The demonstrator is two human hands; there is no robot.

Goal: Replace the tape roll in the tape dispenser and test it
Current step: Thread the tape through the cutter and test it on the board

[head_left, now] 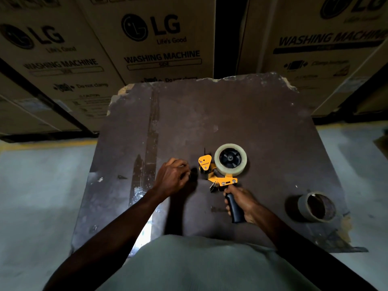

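Right hand (243, 201) grips tape dispenser (222, 175) handle on board (262, 122).

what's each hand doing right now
Left hand: fingers curled, pinching something dark near the tape dispenser; what it is cannot be told.
Right hand: grips the dispenser's black handle.
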